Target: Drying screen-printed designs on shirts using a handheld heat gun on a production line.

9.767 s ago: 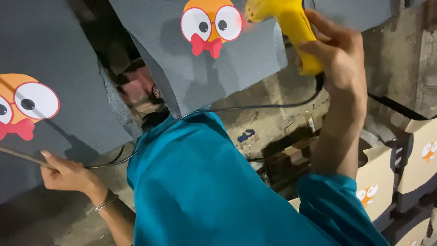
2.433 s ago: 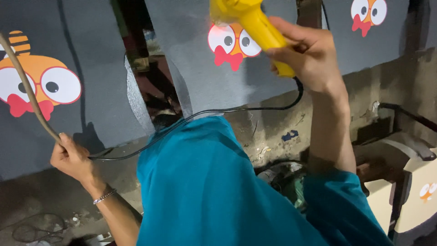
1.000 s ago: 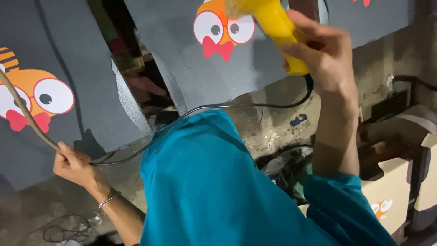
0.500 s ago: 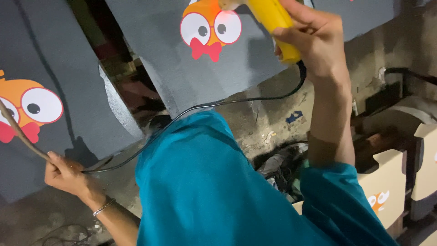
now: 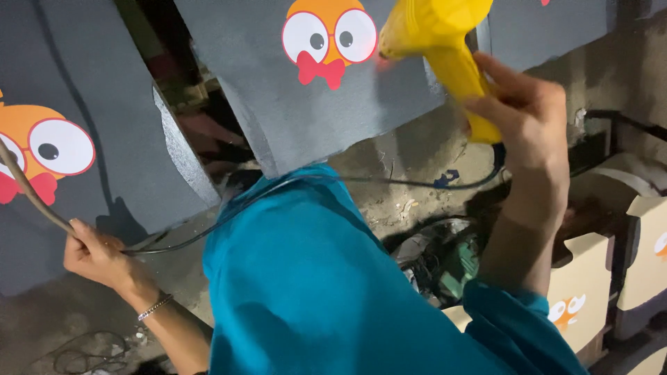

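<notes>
My right hand (image 5: 528, 114) grips the handle of a yellow heat gun (image 5: 434, 42), its nozzle pointing left at a grey sheet (image 5: 313, 118) printed with an orange cartoon bird face (image 5: 330, 38). A faint red glow shows on the sheet at the nozzle. My left hand (image 5: 97, 253) is closed around a thin tan stick (image 5: 31, 191) low on the left, in front of another grey sheet (image 5: 90, 90) with the same bird print (image 5: 45, 149). The gun's black cord (image 5: 389, 182) runs across above my teal garment (image 5: 326, 285).
A dark gap with clutter lies between the two sheets (image 5: 201, 118). Beige printed panels (image 5: 590, 292) stand at lower right. Green and metal scraps (image 5: 445, 260) lie on the dirty concrete floor, and a loose wire coil (image 5: 83, 354) sits at lower left.
The view has shifted so the heat gun and bird print sit further right. My right hand has dropped lower on the sheet; my left hand still holds the stick.
</notes>
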